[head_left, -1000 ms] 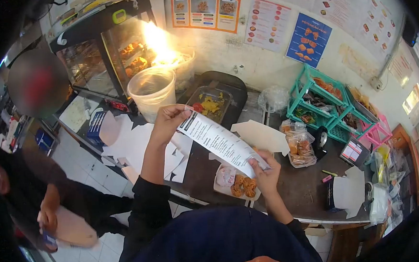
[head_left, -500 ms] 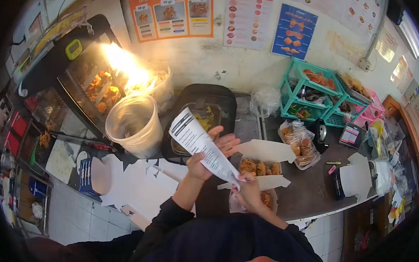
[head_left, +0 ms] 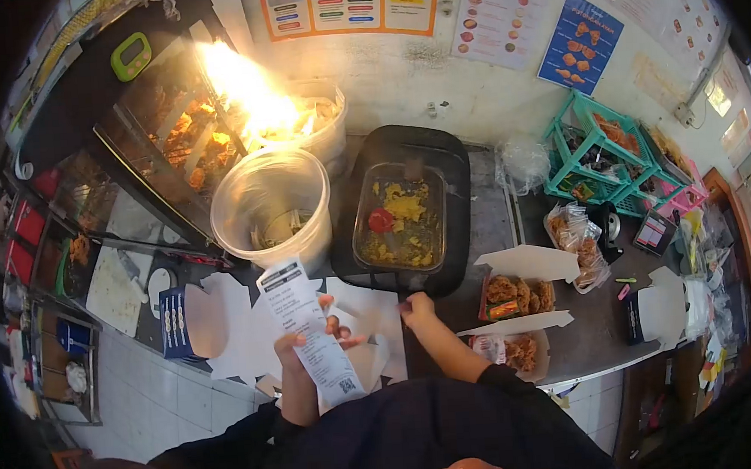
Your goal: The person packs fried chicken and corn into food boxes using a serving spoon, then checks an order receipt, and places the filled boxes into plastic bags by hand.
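Observation:
My left hand (head_left: 293,349) is closed round a long printed paper receipt (head_left: 311,341), thumb in front and fingertips at its right edge. The receipt is tilted, text facing me. My right hand (head_left: 418,310) is off the paper, its fingers curled at the near edge of a black tray (head_left: 454,204); whether they pinch anything is hidden. Inside the tray sits a clear container (head_left: 435,252) with yellow food bits and a small red object (head_left: 381,220). To the right are open paper boxes of fried chicken, one behind (head_left: 517,296) and one nearer me (head_left: 524,352).
Behind the receipt stands a translucent bucket (head_left: 271,185), beside a glass-fronted display case (head_left: 149,119) with food. Unfolded white cardboard (head_left: 385,320) lies on the counter. Bagged chicken (head_left: 576,244) and green baskets (head_left: 599,156) are at right; an open box (head_left: 651,314) stands farther right.
My right hand has let go of the receipt's lower end and is now at the black tray's near edge. My left hand has brought the receipt leftward and closer to me. The view has shifted.

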The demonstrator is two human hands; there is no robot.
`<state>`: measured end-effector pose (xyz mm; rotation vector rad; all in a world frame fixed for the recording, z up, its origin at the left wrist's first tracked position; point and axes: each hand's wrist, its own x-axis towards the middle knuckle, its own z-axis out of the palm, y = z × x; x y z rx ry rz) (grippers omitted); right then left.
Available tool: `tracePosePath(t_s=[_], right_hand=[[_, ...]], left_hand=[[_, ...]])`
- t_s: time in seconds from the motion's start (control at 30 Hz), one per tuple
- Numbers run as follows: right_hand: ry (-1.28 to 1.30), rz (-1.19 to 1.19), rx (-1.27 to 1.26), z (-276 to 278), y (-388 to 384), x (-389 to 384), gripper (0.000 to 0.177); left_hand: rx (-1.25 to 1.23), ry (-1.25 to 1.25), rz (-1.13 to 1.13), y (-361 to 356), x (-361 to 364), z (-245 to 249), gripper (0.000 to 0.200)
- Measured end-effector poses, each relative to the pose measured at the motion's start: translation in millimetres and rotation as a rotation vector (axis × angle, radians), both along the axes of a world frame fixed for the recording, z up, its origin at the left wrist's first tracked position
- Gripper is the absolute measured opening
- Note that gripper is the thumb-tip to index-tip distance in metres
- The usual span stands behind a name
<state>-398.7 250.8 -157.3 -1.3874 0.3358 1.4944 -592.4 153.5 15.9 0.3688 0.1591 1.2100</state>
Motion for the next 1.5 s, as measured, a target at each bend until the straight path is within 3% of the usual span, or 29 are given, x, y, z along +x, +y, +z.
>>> tracePosePath(t_s=[0.03, 0.1, 0.3, 0.4, 0.5, 0.6, 0.7, 0.77, 0.87, 0.9, 1.07, 1.13, 1.23, 1.3, 1.37, 1.4, 1.43, 1.47, 1.5], right_hand=[[-0.083, -0.084, -0.024, 2.7, 6.5, 1.0, 0.005], [0.005, -0.124, -0.105, -32.2, 26.7, 9.8, 0.001], [0.121, -0.176, -0.147, -26.2, 47.4, 18.3, 0.004], [0.001, -0.123, -0.199, 17.6, 40.7, 16.0, 0.008], [-0.099, 0.096, -0.208, 65.9, 24.6, 24.8, 0.013], [0.135, 0.007, 0.070, 112.1, 14.2, 26.3, 0.012], [0.103, 0.012, 0.374, 152.6, 25.7, 41.1, 0.017], [-0.029, -0.188, 0.460, 174.2, 48.3, 57.8, 0.017], [-0.219, -0.195, 0.885, 233.8, 96.5, 71.8, 0.012], [-0.147, -0.168, 0.914, 242.2, 128.6, 87.8, 0.013], [-0.412, -0.073, 1.163, 321.2, 271.9, 101.7, 0.061], [-0.591, 0.013, 1.075, 336.4, 297.8, 90.2, 0.040], [-0.904, 0.160, 0.989, 324.5, 295.9, 67.4, 0.043], [-1.159, 0.222, 1.034, 274.0, 310.9, 63.7, 0.044], [-1.340, 0.656, 0.981, 219.8, 286.7, 53.9, 0.045], [-0.890, 0.943, 0.948, 186.1, 273.7, 54.4, 0.041], [-0.778, 1.301, 0.987, 143.4, 259.2, 50.1, 0.028], [-1.112, 1.645, 0.498, 126.2, 225.6, 26.3, 0.017], [-1.332, 1.700, 0.552, 89.1, 200.7, 16.3, 0.017]], left_hand=[[-0.023, -0.002, 0.025, -2.4, -5.9, -4.2, 0.066], [-0.065, -0.014, 0.081, -3.5, -16.3, -11.7, 0.066], [-0.048, -0.038, 0.201, 2.8, -63.1, -15.8, 0.064], [-0.037, -0.012, 0.215, 6.0, -72.3, -19.1, 0.063], [-0.036, -0.040, 0.192, 10.6, -72.5, -28.5, 0.063], [-0.028, -0.088, 0.160, 17.1, -68.7, -33.1, 0.063], [-0.030, -0.093, 0.153, 21.8, -66.8, -36.7, 0.062], [-0.026, -0.099, 0.150, 24.7, -64.2, -36.9, 0.063], [-0.029, -0.086, 0.129, 26.5, -62.9, -38.3, 0.063], [-0.027, -0.080, 0.122, 27.4, -62.0, -38.6, 0.063], [-0.048, -0.006, 0.146, 25.6, -58.6, -44.7, 0.061], [-0.058, 0.026, 0.156, 26.6, -55.3, -46.3, 0.061], [-0.087, 0.034, 0.162, 26.9, -44.3, -42.6, 0.060], [-0.099, 0.035, 0.149, 30.5, -39.9, -47.7, 0.060], [-0.105, 0.067, 0.134, 36.0, -34.7, -48.4, 0.060], [-0.119, 0.085, 0.119, 36.2, -32.2, -49.7, 0.060], [-0.127, 0.122, 0.107, 37.8, -30.0, -54.3, 0.061], [-0.129, 0.160, 0.095, 42.1, -27.3, -59.1, 0.062], [-0.127, 0.198, 0.084, 45.6, -24.7, -62.6, 0.064]])
